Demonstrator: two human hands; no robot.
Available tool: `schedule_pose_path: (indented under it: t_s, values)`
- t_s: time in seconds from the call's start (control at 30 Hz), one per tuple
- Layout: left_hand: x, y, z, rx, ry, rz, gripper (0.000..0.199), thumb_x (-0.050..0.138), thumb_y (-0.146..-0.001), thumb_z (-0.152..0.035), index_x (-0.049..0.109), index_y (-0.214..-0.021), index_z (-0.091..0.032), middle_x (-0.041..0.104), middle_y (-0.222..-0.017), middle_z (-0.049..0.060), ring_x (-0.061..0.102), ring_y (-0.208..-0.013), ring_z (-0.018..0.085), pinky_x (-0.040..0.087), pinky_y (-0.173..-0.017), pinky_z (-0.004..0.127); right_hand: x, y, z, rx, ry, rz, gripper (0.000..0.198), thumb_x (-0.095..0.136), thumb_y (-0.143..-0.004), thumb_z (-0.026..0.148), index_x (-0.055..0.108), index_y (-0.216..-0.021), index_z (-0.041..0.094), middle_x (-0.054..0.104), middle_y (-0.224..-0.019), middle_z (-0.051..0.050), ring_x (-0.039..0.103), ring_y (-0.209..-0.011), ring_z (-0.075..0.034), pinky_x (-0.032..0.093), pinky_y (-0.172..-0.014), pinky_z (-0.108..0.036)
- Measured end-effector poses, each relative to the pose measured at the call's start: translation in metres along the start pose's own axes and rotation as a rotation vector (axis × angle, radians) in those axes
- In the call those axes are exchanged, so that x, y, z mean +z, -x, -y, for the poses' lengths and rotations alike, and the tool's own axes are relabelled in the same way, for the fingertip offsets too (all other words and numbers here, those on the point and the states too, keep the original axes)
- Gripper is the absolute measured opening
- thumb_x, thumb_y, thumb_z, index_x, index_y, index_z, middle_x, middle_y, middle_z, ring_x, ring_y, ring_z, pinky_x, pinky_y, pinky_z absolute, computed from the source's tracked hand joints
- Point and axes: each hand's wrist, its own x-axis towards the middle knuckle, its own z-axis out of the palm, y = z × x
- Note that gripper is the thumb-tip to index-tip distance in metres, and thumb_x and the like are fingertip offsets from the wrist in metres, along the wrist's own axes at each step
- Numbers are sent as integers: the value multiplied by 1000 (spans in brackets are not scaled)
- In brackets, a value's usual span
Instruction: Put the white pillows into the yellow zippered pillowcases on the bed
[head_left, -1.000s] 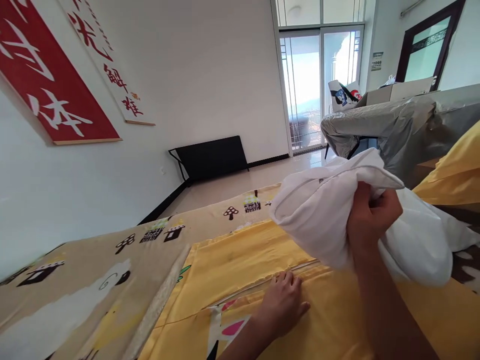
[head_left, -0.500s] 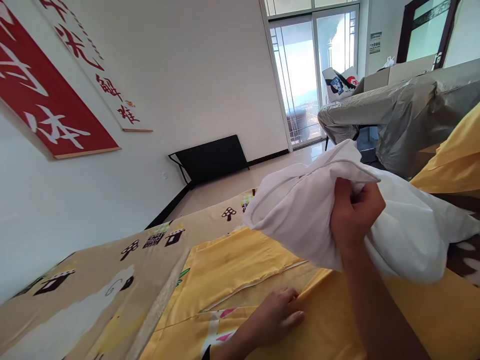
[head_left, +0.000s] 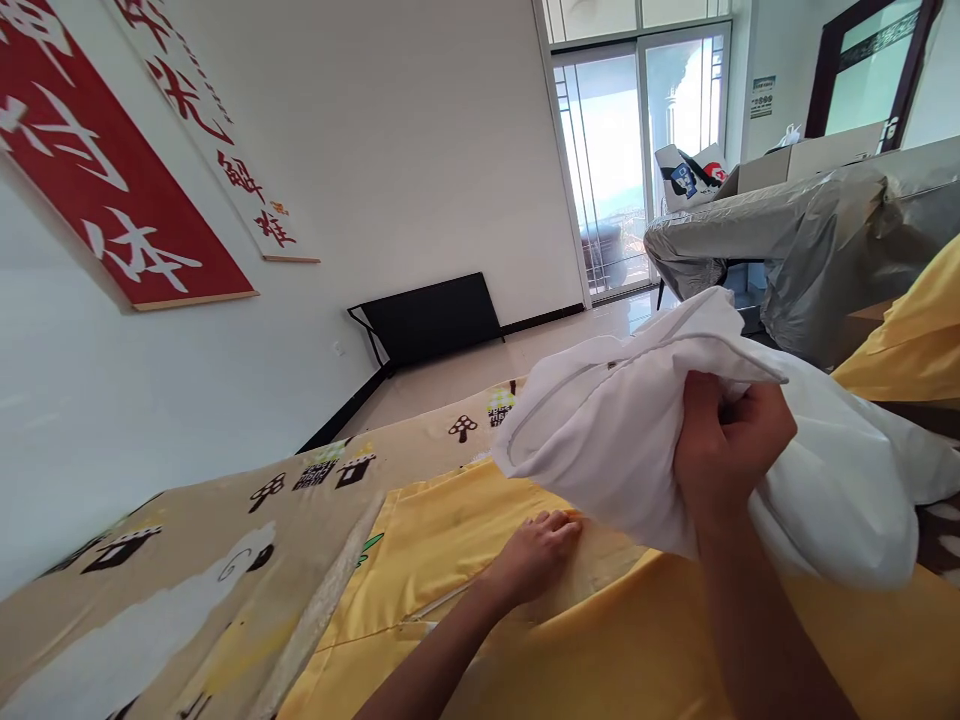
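Note:
A white pillow hangs bunched and tilted above the bed, with a zipper seam along its upper side. My right hand is closed around a gathered part of it. Under the pillow, a yellow pillowcase lies spread out with its slit-like opening apart. My left hand is at the far edge of that opening, fingers curled over the yellow cloth. The fingertips are partly hidden. Beige lining shows inside the opening beside this hand.
A beige patterned bedspread covers the bed. More yellow fabric is heaped at the right. Beyond stand a plastic-covered table with a cardboard box, and a black folded panel against the wall.
My left hand has moved up and forward from the near edge to the far edge of the pillowcase opening. My right hand keeps its hold on the pillow. The view has shifted slightly.

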Motion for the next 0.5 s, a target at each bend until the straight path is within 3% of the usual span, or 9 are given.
schedule_pose_path:
  t_s: [0.1,0.27,0.5]
  values:
    - [5,-10,12,-29,-47,-57,32,35,-89,-22,62,-108,-21,61,-116,9,53,-104,25,38,-94,39,-3,0,3,-12,27,17,23,54,-80,35,47,-65,19,38,-56,4,39,-53,-12,30,-48,-25]
    - [9,-17,29,-60,-72,-86,33,35,-91,-26,60,-112,-24,60,-120,6,51,-111,23,35,-99,37,-4,-1,4,-25,16,-13,24,54,-79,35,47,-63,18,37,-55,5,38,-53,-11,33,-48,-25]
    - [-6,6,62,-147,-63,-54,34,35,-90,-27,63,-107,-21,65,-111,7,55,-105,22,42,-91,35,-10,-1,8,-128,55,-168,25,55,-76,26,39,-57,20,30,-53,6,34,-50,-9,29,-48,-24]
